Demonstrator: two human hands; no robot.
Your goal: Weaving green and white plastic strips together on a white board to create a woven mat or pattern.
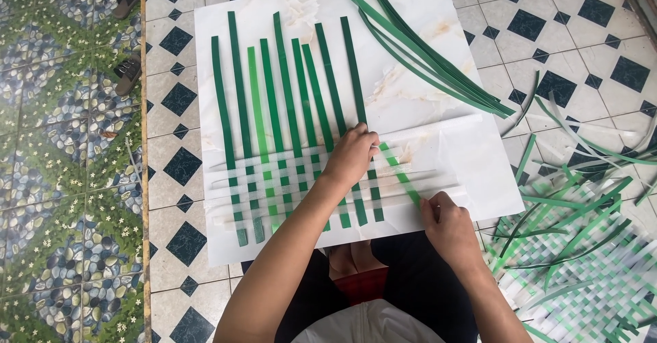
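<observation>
On a white marbled board (424, 83) lies a partly woven mat of several upright green strips (274, 110) crossed by pale translucent strips (274, 179). My left hand (351, 153) presses down on the weave at its right edge, fingers curled over the strips. My right hand (446, 223) pinches the lower end of a light green strip (400, 172) that slants up-left toward my left hand. A white strip (438, 129) runs right from under my left hand.
A loose bundle of dark green strips (431, 56) fans across the board's upper right. A finished green-and-white woven mat (582, 247) and stray strips lie on the tiled floor at right. Sandals (126, 76) sit at upper left on the pebble-patterned floor.
</observation>
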